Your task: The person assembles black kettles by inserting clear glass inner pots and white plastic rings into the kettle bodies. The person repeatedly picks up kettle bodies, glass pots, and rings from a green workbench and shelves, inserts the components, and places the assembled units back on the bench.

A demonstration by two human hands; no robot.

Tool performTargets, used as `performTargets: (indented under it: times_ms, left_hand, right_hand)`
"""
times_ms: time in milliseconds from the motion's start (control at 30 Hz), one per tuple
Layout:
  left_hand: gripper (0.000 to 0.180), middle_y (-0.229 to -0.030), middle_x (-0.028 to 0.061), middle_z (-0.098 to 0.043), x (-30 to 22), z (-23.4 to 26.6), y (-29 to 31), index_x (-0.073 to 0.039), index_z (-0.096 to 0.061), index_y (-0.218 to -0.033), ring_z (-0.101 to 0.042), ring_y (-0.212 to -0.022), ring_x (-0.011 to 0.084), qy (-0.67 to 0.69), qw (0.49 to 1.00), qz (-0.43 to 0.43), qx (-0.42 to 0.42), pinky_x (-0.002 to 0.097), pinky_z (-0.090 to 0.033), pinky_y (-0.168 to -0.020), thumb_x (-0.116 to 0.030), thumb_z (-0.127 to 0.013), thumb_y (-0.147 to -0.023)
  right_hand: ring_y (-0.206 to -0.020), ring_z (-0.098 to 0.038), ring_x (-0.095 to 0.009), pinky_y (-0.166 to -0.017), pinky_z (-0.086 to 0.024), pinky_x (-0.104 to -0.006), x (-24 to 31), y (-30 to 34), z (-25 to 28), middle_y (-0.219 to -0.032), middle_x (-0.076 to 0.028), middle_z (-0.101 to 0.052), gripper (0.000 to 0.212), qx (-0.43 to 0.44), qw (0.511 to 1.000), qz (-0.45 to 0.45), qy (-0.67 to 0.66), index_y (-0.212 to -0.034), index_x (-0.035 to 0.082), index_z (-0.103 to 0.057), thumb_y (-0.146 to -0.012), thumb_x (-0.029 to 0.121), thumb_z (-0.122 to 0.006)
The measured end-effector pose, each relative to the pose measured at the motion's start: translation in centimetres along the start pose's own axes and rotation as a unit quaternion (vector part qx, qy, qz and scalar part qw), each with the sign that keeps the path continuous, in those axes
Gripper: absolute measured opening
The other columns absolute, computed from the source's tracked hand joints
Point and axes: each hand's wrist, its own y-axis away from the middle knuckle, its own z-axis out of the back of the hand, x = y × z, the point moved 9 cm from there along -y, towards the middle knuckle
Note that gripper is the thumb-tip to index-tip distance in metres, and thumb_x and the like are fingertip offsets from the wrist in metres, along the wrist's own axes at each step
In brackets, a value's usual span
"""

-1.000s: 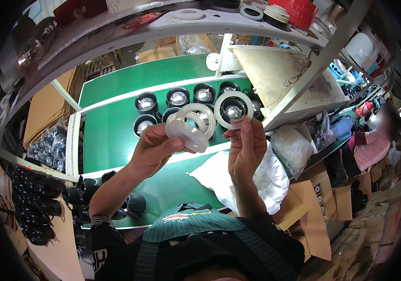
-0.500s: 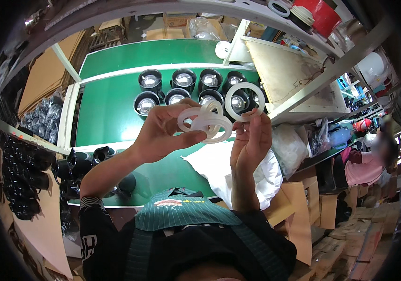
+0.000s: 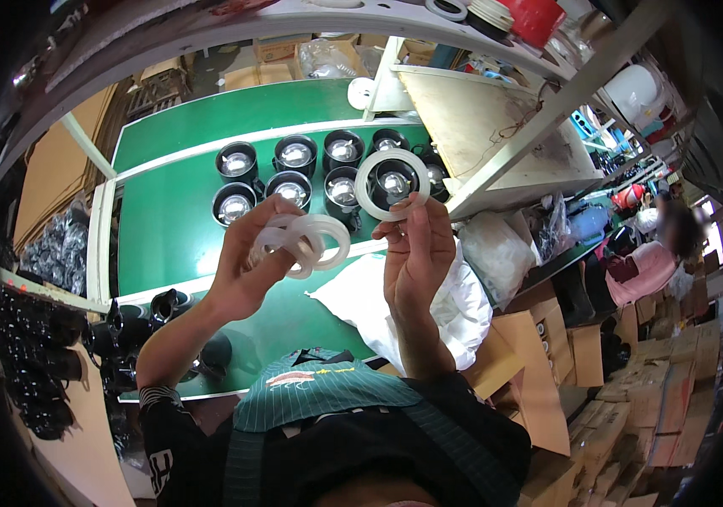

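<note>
Several translucent white plastic rings [image 3: 343,247] are bunched in my left hand [image 3: 247,266], its fingers and thumb closed round them. My right hand [image 3: 420,249] pinches a single flat white ring [image 3: 362,186] at its lower edge and holds it upright, a little apart from the bunch. Beyond both hands, black mug-like cups [image 3: 236,160] with shiny silver insides stand in two rows on the green table [image 3: 163,237]. Through the single ring one of these cups shows. Below my right hand lies a crumpled white bag or sheet [image 3: 463,317].
More black handled vessels [image 3: 129,321] crowd the table's left end and a cardboard surface beside it. A pale slanted panel [image 3: 480,127] and a metal post border the right side. Clear plastic bags [image 3: 501,253] and open cartons [image 3: 534,397] stand right. A person in pink [image 3: 644,270] sits farther off.
My view has shifted, so the table and cups sit further left. The left hand's ring bunch has moved away from the single ring, leaving a gap. Both hands keep their hold.
</note>
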Motion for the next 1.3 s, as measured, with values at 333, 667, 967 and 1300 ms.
performTargets:
  times_ms: [333,667,967,1300]
  left_hand:
    - [0.033,-0.096,0.0081,-0.065,3.1,-1.3,1.4,0.001,-0.056,-0.114,-0.067,-0.094,0.0154,-0.081,0.996,0.019,0.036,0.0306,-0.052,-0.085,0.004,-0.062,-0.081]
    - [0.041,-0.114,0.0155,-0.069,10.2,-5.3,8.2,0.002,-0.053,-0.131,-0.068,-0.105,0.0197,-0.033,0.957,0.180,0.223,0.0334,-0.055,-0.092,-0.002,-0.064,-0.092]
    - [0.040,-0.096,0.0061,-0.061,14.0,-4.8,10.9,-0.003,-0.067,-0.133,-0.056,-0.085,0.0146,0.054,0.968,0.194,0.150,0.0307,-0.046,-0.079,-0.032,-0.063,-0.105]
    - [0.038,-0.081,0.0028,-0.049,13.9,-3.7,9.7,-0.011,-0.068,-0.139,-0.046,-0.075,0.0139,-0.033,0.973,0.162,0.164,0.0293,-0.039,-0.072,-0.025,-0.066,-0.103]
  right_hand:
    - [-0.078,-0.070,-0.019,-0.073,-0.059,-0.0349,-0.1,-0.2,0.2,-0.099,-0.013,-0.070,0.016,-0.027,0.999,-0.020,0.033,-0.117,-0.002,-0.060,-0.106,0.009,-0.059]
    - [-0.075,-0.069,-0.018,-0.069,-0.060,-0.0343,3.8,-5.1,1.4,-0.099,-0.013,-0.070,0.033,-0.036,0.979,0.144,0.138,-0.133,-0.002,-0.052,-0.104,0.010,-0.060]
    - [-0.077,-0.072,-0.016,-0.067,-0.059,-0.0296,13.6,-21.5,-6.7,-0.094,-0.013,-0.074,0.033,0.033,0.891,0.322,0.319,-0.132,0.000,-0.053,-0.102,0.009,-0.064]
    - [-0.076,-0.073,-0.013,-0.067,-0.057,-0.0243,13.6,-40.0,-9.4,-0.090,-0.013,-0.077,0.027,0.105,0.821,0.310,0.468,-0.115,-0.006,-0.067,-0.095,0.011,-0.074]
